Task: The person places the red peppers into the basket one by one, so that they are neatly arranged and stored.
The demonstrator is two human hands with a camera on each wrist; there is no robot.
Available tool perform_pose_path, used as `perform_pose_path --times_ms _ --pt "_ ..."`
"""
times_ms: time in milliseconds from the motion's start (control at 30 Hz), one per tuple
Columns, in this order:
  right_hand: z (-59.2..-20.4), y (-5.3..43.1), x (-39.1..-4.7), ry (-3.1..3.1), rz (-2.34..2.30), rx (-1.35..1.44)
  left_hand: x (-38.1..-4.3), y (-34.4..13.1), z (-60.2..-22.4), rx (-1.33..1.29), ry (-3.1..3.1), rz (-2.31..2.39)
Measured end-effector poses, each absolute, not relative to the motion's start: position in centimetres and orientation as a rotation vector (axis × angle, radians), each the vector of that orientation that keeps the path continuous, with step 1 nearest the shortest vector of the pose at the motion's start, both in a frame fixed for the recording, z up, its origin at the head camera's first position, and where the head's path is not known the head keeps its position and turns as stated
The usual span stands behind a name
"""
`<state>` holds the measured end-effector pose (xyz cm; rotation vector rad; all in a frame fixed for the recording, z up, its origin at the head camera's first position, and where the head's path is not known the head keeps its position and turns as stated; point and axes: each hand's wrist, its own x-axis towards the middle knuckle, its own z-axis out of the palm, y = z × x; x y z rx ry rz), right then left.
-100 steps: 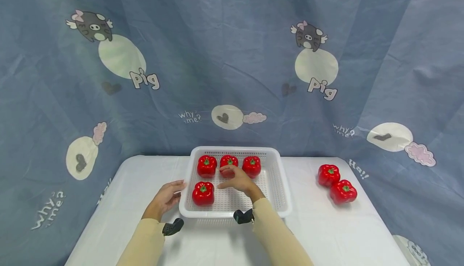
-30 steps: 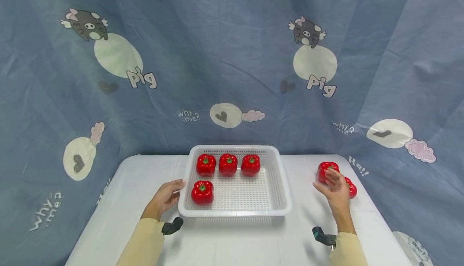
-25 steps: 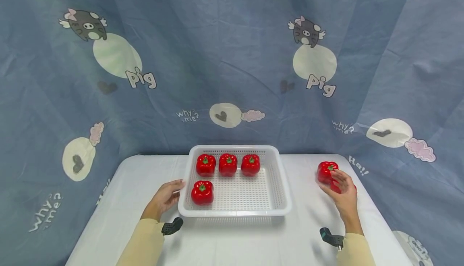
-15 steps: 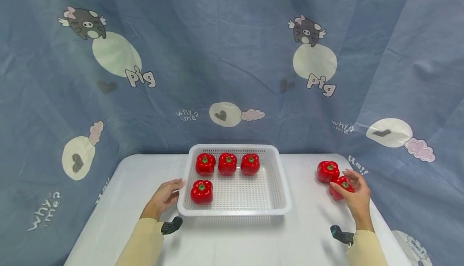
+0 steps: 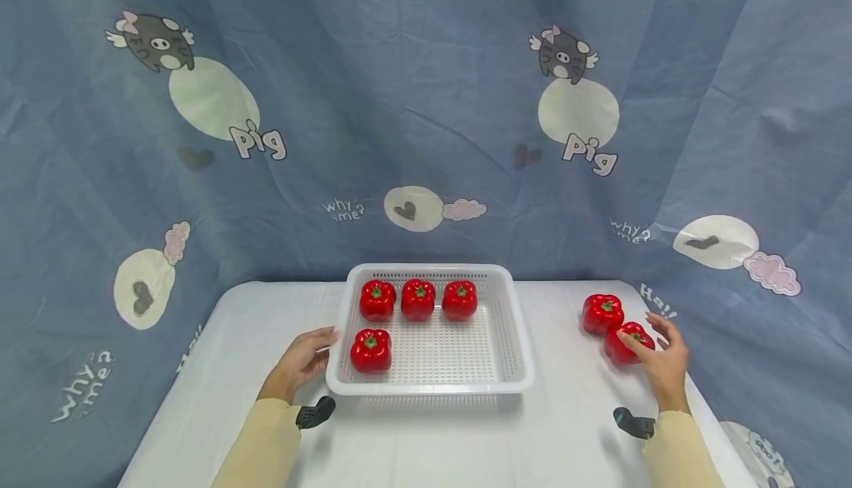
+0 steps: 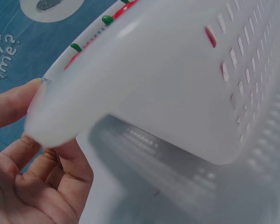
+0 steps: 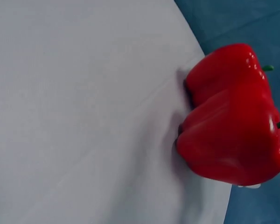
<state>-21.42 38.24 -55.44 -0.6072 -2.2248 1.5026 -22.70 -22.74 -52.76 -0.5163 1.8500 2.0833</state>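
At the left end of the white plastic basket (image 5: 433, 389), my left hand (image 5: 302, 362) holds the rim; the left wrist view shows the thumb above and curled fingers (image 6: 74, 163) beneath the lip. Four-lobed red bell peppers stand in it: a row of three at the back, including the middle pepper (image 5: 418, 302), and one pepper (image 5: 370, 353) front left. Out on the right, my right hand (image 5: 665, 366) is spread around the nearer loose bell pepper (image 5: 617, 349), thumb overlapping its front and fingers beyond its right side. The other loose pepper (image 5: 602, 313) stands against it, behind and left.
A white cloth covers the table (image 5: 466, 444). Behind it hangs a blue curtain (image 5: 439, 118) with pig prints. Both loose peppers stand near the table's right edge, as the right wrist view shows. Bare basket floor (image 5: 452, 351) lies right of the front pepper.
My right hand has left the basket and crossed to the loose peppers, then shifted right and forward around the nearer one. My left hand has stayed at the basket's rim.
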Motion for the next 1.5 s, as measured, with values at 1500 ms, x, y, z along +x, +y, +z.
perform_pose_path --times_ms 1500 --pt "-55.7 36.1 -20.7 -2.438 1.502 -0.763 -22.7 -22.6 -52.7 -0.500 1.873 2.084"
